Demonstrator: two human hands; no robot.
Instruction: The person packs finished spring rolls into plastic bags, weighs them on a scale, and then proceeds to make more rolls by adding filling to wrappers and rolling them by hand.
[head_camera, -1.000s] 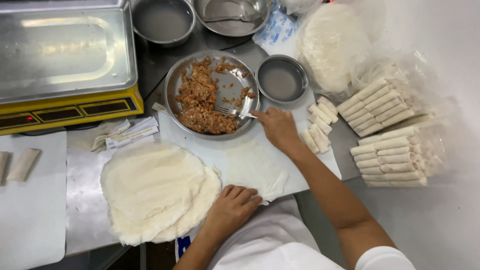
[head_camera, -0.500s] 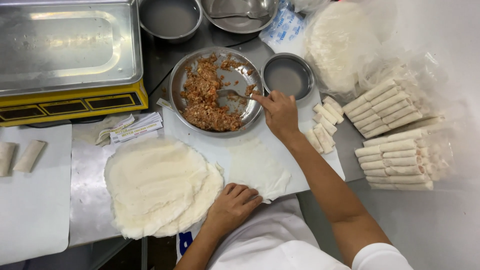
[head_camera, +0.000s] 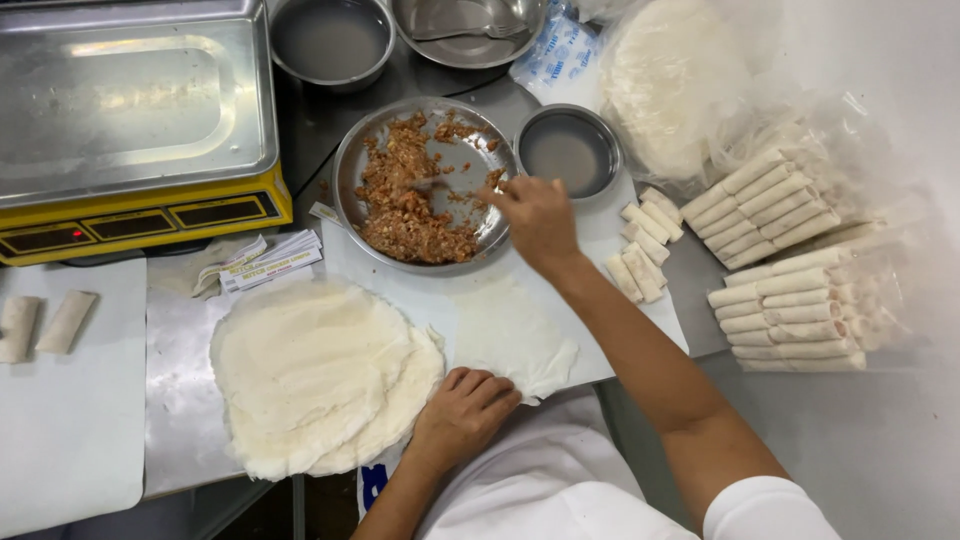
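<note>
My right hand (head_camera: 535, 215) reaches over the right rim of a round metal plate (head_camera: 342, 185) and grips a fork (head_camera: 432, 183), blurred, with its tines in the brown minced filling (head_camera: 405, 210). A single thin white wrapper (head_camera: 515, 335) lies on the white board in front of me. On its lower left edge sits my left hand (head_camera: 465, 410), fingers curled, pinching the sheet. A thick stack of round wrappers (head_camera: 315, 370) lies just left of that hand.
A small metal bowl of liquid (head_camera: 568, 150) stands right of the plate, with loose finished rolls (head_camera: 640, 250) beside it and bagged rolls (head_camera: 775, 210) further right. A yellow scale (head_camera: 130, 120) is at the back left, and two metal bowls (head_camera: 330, 40) at the back. Two rolls (head_camera: 45, 322) lie on a left board.
My right hand has slid left over the plate with the fork, from the right side toward the middle of the filling. My left hand has stayed on the wrapper's edge.
</note>
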